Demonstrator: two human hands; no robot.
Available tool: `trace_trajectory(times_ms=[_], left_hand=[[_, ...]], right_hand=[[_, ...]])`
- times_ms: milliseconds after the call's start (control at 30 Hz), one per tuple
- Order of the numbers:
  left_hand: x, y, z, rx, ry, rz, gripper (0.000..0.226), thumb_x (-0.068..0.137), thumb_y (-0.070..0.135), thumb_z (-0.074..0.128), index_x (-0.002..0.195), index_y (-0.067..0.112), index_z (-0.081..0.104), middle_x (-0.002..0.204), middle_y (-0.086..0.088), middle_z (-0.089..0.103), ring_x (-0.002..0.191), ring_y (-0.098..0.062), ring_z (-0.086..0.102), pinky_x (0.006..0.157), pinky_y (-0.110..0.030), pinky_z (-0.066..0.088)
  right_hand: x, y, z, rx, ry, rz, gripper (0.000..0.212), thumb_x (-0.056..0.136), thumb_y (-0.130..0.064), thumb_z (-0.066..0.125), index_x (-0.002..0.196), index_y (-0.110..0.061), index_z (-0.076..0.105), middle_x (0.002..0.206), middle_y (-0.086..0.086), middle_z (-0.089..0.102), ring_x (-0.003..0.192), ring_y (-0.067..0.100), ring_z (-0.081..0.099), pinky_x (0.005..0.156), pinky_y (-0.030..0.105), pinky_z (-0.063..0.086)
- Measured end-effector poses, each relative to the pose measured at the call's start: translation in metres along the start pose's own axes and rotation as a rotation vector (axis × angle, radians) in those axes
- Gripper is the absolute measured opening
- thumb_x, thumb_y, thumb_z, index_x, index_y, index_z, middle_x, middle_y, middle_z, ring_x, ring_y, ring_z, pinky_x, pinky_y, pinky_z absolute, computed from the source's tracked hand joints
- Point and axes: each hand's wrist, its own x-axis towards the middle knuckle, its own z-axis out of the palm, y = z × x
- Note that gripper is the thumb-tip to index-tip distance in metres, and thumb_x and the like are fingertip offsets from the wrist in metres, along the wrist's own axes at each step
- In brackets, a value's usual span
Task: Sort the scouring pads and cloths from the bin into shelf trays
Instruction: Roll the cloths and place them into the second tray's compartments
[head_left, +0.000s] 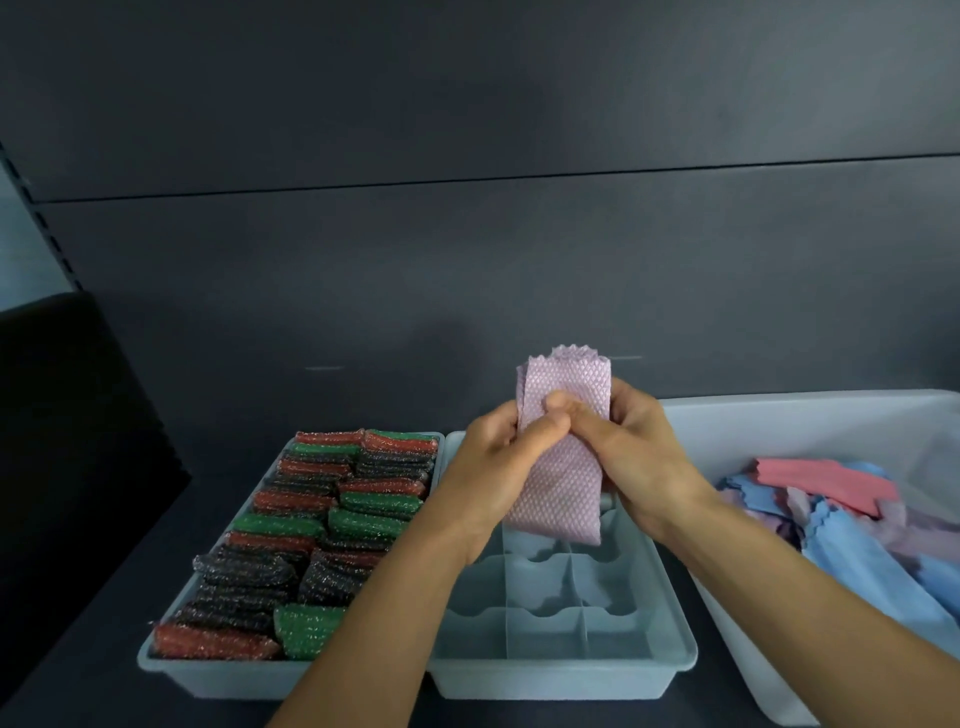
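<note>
A folded lilac waffle-textured cloth (563, 493) hangs upright over the middle tray. My left hand (501, 457) grips its left edge and my right hand (631, 447) grips its right side, the thumbs meeting on its front. Below it sits a pale divided tray (563, 670) whose visible compartments hold nothing. The left tray (218, 675) is packed with rows of red, green and black glittery scouring pads (311, 525). At the right stands a large white bin (779, 415) holding blue, pink and lilac cloths (852, 525).
All three containers stand side by side on a dark shelf (104, 623) with a dark back panel (467, 260) close behind. A black block (62, 415) stands at the left end of the shelf.
</note>
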Motion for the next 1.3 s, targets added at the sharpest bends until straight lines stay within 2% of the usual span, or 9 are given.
trace_trajectory(times_ms=[133,333,433,533,633,700,900,1067,1300], left_hand=[[-0.002,-0.001,-0.007,0.002,0.081,0.080,0.017,0.096,0.023,0.061,0.107,0.013,0.067,0.100,-0.010,0.074,0.094,-0.029,0.071,0.090,-0.051,0.055],[-0.003,0.001,-0.010,-0.084,0.121,0.166,0.016,0.094,0.012,0.061,0.106,0.019,0.068,0.101,-0.009,0.073,0.093,-0.024,0.069,0.084,-0.044,0.056],[-0.002,0.005,-0.014,-0.093,0.058,0.176,0.031,0.095,0.006,0.053,0.085,0.027,0.075,0.099,-0.006,0.073,0.094,-0.028,0.067,0.077,-0.043,0.056],[-0.001,0.006,-0.019,-0.247,0.033,0.052,0.026,0.094,0.026,0.047,0.101,0.026,0.072,0.103,-0.009,0.070,0.093,-0.028,0.063,0.076,-0.041,0.050],[-0.003,0.006,-0.027,-0.208,-0.097,-0.117,0.061,0.088,0.062,0.043,0.119,0.014,0.064,0.107,-0.012,0.071,0.093,-0.029,0.067,0.064,-0.038,0.057],[-0.006,0.005,-0.029,-0.088,-0.147,-0.105,0.051,0.085,0.047,0.063,0.115,0.006,0.066,0.104,-0.014,0.073,0.085,-0.026,0.071,0.056,-0.032,0.058],[-0.006,-0.004,-0.037,0.050,0.079,0.123,0.021,0.089,0.007,0.067,0.111,0.007,0.067,0.097,-0.010,0.075,0.085,-0.026,0.073,0.063,-0.037,0.061],[-0.011,-0.009,-0.047,0.093,0.070,0.252,0.016,0.090,0.010,0.066,0.106,0.007,0.064,0.077,-0.010,0.072,0.054,-0.024,0.064,0.048,-0.031,0.055],[-0.006,-0.020,-0.079,-0.338,-0.108,0.055,0.019,0.090,0.011,0.058,0.087,0.013,0.077,0.076,-0.010,0.068,0.059,-0.018,0.063,0.052,-0.028,0.056]], right_hand=[[-0.004,-0.001,-0.008,-0.036,-0.163,0.065,0.044,0.086,-0.047,0.056,0.099,-0.005,0.062,0.066,0.006,0.058,0.049,0.016,0.046,0.040,0.022,0.037],[0.000,0.004,-0.013,0.110,-0.192,-0.046,0.026,0.077,-0.017,0.068,0.102,-0.012,0.069,0.091,0.022,0.054,0.081,0.033,0.041,0.064,0.037,0.031],[0.000,0.002,-0.011,0.166,-0.184,-0.057,0.014,0.071,-0.006,0.067,0.075,-0.018,0.074,0.069,0.016,0.056,0.055,0.025,0.037,0.050,0.021,0.034],[0.001,0.000,-0.009,0.097,-0.143,-0.096,0.040,0.080,0.010,0.052,0.057,-0.019,0.068,0.052,0.004,0.053,0.042,0.015,0.036,0.036,0.017,0.029],[0.003,-0.001,-0.008,-0.119,-0.111,-0.216,0.053,0.083,0.019,0.040,0.057,-0.019,0.067,0.052,0.021,0.048,0.045,0.020,0.036,0.041,0.021,0.030],[0.001,-0.002,-0.008,-0.205,-0.106,-0.242,0.053,0.083,0.019,0.040,0.061,-0.020,0.070,0.058,0.026,0.050,0.052,0.024,0.037,0.046,0.025,0.031],[0.006,0.008,-0.007,-0.067,-0.266,0.054,0.037,0.084,-0.056,0.056,0.117,-0.039,0.061,0.109,0.002,0.071,0.094,0.018,0.070,0.071,0.033,0.055],[0.006,0.015,0.003,0.029,-0.322,0.065,0.024,0.087,-0.005,0.061,0.109,-0.012,0.067,0.076,0.024,0.060,0.045,0.019,0.053,0.052,0.032,0.048],[0.016,0.022,0.018,0.350,-0.435,0.261,0.031,0.080,-0.003,0.045,0.082,-0.014,0.074,0.065,0.015,0.063,0.049,0.023,0.059,0.051,0.026,0.051]])
